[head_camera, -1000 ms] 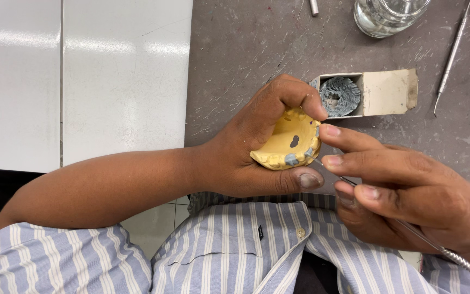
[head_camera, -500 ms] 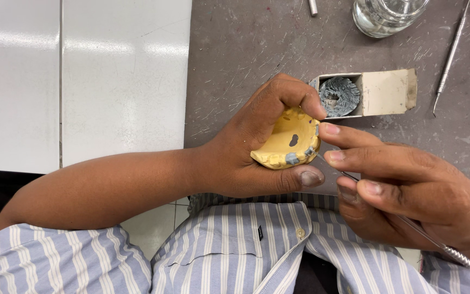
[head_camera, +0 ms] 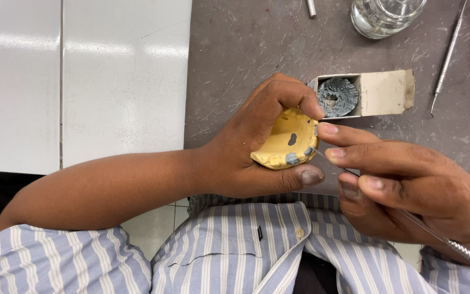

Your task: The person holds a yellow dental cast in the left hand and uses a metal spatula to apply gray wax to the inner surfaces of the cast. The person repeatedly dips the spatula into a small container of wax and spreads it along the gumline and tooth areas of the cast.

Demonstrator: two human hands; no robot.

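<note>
Fingers of the left hand (head_camera: 246, 152) clamp a yellow dental cast (head_camera: 284, 142); the right hand (head_camera: 409, 190) pinches a thin metal tool (head_camera: 420, 226).

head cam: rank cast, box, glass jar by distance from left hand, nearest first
1. Yellow cast: held in the left hand.
2. Box: just past the fingertips, on the grey mat.
3. Glass jar: top edge, farthest.

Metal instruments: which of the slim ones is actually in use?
The thin metal instrument gripped in the right hand, its tip on the yellow dental cast. The other instrument lies untouched on the grey mat.
</note>
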